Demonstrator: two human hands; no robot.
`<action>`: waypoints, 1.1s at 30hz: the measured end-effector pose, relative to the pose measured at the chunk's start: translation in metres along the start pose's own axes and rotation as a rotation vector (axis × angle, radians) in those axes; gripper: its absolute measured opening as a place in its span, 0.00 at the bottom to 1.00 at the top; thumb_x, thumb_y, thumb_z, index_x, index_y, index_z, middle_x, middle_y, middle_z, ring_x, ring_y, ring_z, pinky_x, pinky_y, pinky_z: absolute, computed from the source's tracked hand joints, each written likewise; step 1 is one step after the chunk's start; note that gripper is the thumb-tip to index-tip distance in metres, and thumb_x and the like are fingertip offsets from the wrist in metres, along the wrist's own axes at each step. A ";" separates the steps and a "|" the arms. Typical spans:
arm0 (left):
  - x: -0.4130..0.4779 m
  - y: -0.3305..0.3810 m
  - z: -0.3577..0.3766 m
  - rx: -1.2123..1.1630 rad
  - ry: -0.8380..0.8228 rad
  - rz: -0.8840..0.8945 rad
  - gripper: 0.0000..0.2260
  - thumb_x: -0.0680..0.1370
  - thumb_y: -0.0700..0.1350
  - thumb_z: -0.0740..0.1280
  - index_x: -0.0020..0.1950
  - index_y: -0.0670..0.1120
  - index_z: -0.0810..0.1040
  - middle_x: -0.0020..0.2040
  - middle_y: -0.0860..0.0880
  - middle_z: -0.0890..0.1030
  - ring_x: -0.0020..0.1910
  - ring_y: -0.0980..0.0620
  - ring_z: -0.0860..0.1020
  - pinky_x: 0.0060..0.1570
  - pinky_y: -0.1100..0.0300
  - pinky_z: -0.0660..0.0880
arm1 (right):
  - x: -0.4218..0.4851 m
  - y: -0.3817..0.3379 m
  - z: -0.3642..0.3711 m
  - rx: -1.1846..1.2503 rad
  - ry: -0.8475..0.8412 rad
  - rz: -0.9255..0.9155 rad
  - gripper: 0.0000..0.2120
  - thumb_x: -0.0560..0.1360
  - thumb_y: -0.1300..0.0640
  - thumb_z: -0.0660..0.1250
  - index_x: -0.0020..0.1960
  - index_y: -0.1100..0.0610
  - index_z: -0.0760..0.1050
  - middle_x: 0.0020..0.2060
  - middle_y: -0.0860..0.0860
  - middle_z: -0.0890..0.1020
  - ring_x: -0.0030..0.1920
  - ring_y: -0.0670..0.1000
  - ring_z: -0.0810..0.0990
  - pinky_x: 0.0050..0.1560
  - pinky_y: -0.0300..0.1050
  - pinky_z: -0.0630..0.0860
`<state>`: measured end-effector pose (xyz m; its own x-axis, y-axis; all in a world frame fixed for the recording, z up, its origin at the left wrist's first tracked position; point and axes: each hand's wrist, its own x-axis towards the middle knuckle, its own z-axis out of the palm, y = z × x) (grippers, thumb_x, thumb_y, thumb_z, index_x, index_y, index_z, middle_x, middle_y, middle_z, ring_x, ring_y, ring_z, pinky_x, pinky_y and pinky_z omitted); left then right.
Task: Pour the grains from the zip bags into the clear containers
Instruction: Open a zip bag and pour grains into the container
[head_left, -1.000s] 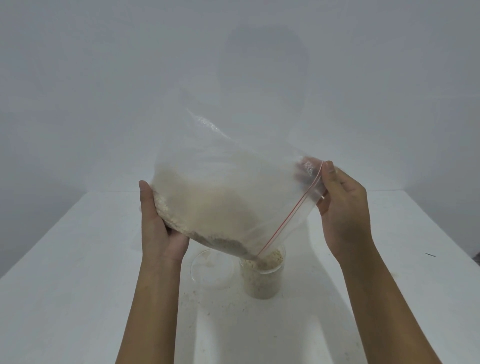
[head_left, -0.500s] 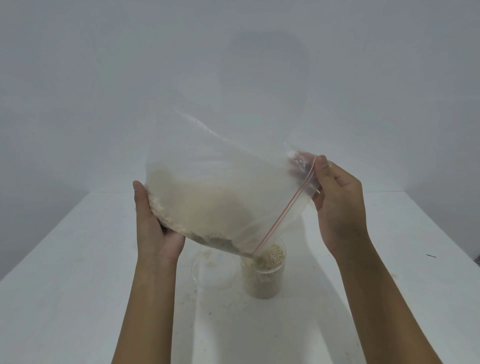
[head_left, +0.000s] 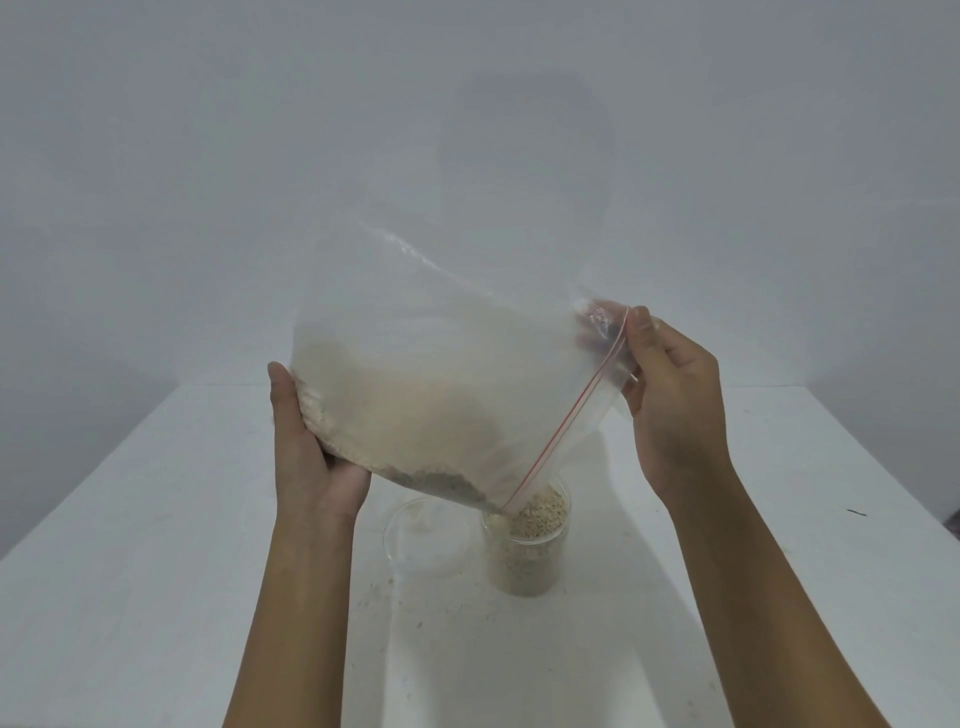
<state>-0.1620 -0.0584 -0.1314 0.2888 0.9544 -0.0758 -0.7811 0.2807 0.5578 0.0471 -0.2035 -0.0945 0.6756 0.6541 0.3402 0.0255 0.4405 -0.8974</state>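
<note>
Clear plastic, pinched hard: the right hand (head_left: 670, 405) has its grip clenched on the upper corner of the mouth of the large see-through zip bag with the red seal line (head_left: 441, 374), thumb on the near face, fingers behind the film. Over on the left, the left hand (head_left: 311, 447) grasps the bag's closed end from underneath, thumb up the near side, other fingers hidden.

The bag is tipped down to the right. The low corner of its mouth sits right at the rim of the right-hand round clear container (head_left: 524, 566), and the pale beige grains (head_left: 537, 512) in there are heaped to the top.

Mid-pour, I'd say, and this container looks finished while the bag's belly holds plenty. The next move calls for raising the mouth to cut the flow, then swinging that floppy corner left over the second round clear container (head_left: 426, 540), just beside the first and looking empty. A slack mouth could spill wide.

The count: one bag, two containers, two hands. Stray crumbs (head_left: 387, 590) dot the white bench (head_left: 130, 597) in front.
</note>
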 end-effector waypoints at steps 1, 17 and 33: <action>0.000 0.000 0.000 -0.008 0.002 -0.002 0.25 0.80 0.62 0.65 0.73 0.51 0.76 0.67 0.51 0.81 0.65 0.51 0.81 0.63 0.51 0.78 | 0.000 -0.002 0.002 -0.006 -0.005 -0.007 0.15 0.85 0.55 0.58 0.57 0.57 0.83 0.55 0.52 0.87 0.58 0.54 0.85 0.66 0.55 0.78; -0.004 0.007 0.004 -0.021 -0.002 0.025 0.24 0.81 0.62 0.63 0.72 0.51 0.78 0.61 0.52 0.84 0.61 0.52 0.83 0.56 0.53 0.81 | 0.007 -0.016 0.012 -0.034 -0.044 -0.056 0.15 0.85 0.54 0.58 0.57 0.56 0.83 0.55 0.51 0.87 0.55 0.53 0.86 0.63 0.51 0.80; 0.001 0.002 -0.001 -0.034 0.011 0.009 0.22 0.80 0.61 0.65 0.69 0.52 0.79 0.60 0.52 0.85 0.60 0.52 0.83 0.55 0.54 0.82 | 0.011 -0.002 0.008 -0.051 -0.037 -0.017 0.15 0.85 0.55 0.58 0.58 0.59 0.83 0.56 0.53 0.87 0.56 0.55 0.86 0.65 0.57 0.78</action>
<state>-0.1636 -0.0566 -0.1311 0.2759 0.9578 -0.0807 -0.8021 0.2757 0.5297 0.0483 -0.1925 -0.0871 0.6473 0.6695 0.3645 0.0747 0.4201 -0.9044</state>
